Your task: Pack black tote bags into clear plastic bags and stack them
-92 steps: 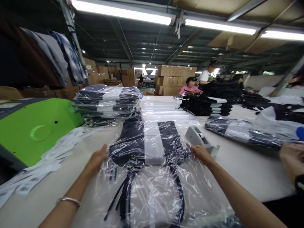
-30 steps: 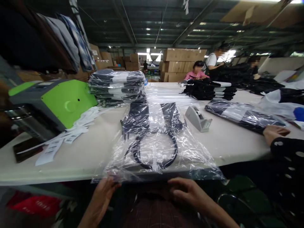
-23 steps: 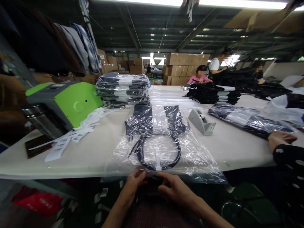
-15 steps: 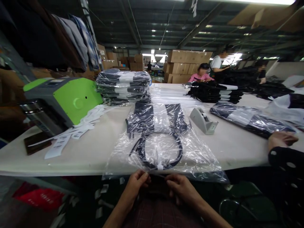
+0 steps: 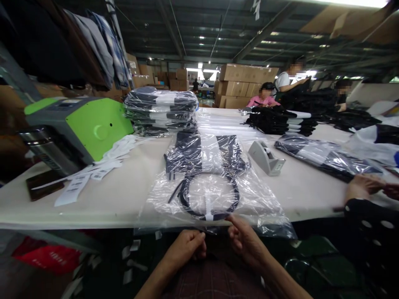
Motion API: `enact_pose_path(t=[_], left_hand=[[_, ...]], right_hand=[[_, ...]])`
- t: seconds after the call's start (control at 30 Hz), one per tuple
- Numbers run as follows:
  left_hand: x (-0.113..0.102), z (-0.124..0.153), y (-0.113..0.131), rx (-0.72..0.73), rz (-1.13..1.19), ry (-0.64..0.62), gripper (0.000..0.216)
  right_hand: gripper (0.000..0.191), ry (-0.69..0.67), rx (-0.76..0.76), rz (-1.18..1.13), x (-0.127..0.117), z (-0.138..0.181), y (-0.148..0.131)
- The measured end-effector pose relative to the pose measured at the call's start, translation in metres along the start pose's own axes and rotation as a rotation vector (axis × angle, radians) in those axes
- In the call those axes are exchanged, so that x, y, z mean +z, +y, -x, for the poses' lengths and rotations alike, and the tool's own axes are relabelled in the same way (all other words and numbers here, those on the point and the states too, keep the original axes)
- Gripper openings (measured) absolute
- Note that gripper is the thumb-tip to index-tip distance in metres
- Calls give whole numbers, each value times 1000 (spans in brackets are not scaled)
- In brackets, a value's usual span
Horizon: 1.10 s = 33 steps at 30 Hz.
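A clear plastic bag [image 5: 258,207] lies flat at the table's front edge, its near edge hanging slightly over. Inside it are a folded dark garment [image 5: 187,151] with a white paper band [image 5: 211,151] and a dark coiled strap [image 5: 236,195] with a white tab at its near side. My left hand [image 5: 188,247] is closed in a pinch just below the bag's near edge; what its fingers hold, if anything, is hidden. My right hand [image 5: 246,236] stretches its index finger onto the bag beside the coil's near end, its other fingers loosely curled.
A grey tape dispenser [image 5: 264,158] stands right of the bag. At left are a green machine [image 5: 99,128], a flask [image 5: 46,149] and printed labels [image 5: 73,189]. Bagged garments [image 5: 160,112] are stacked behind. A co-worker's hand [image 5: 361,189] touches another bagged garment [image 5: 324,158] at right.
My hands have moved apart from the thin strip between them. My right hand has risen onto the bag's near edge with its index finger extended; my left has dropped slightly.
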State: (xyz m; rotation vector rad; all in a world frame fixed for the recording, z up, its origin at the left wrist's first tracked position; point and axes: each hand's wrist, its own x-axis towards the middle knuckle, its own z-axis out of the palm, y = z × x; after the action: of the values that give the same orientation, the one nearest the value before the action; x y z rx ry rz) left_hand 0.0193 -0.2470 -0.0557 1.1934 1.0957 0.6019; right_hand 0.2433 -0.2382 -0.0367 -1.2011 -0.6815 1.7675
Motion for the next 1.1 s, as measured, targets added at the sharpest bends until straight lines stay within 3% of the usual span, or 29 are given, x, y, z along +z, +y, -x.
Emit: enact_pose_path(t=[0.13,0.23,0.43,0.6,0.7,0.77,0.83,0.97,1.1], left_hand=[[7,10,12,76,-73,163,45],[10,9,18,135,-72,276,45],[7,11,13,43,376,233,79],[4,8,21,-13,617,189,59],[4,3,26,-40,442,232,52],[5,3,28,74,143,310,50],[5,6,29,265,-142,366,47],[1,11,26,511,-378,389,39],[-8,12,21,608,-388,382,35]], right_hand=[[50,29,-43,-11,-8,2,-4],[47,53,-125,8,-10,4,-8],[51,13,-9,-80,-6,7,-11],[45,3,-214,192,-4,9,-18],[23,-54,-576,680,-4,8,-23],[19,-127,-854,1036,0,5,-22],[26,-133,-1024,1288,9,0,-18],[34,86,-1169,1496,33,-14,-12],[21,30,-1133,1492,36,-24,-17]])
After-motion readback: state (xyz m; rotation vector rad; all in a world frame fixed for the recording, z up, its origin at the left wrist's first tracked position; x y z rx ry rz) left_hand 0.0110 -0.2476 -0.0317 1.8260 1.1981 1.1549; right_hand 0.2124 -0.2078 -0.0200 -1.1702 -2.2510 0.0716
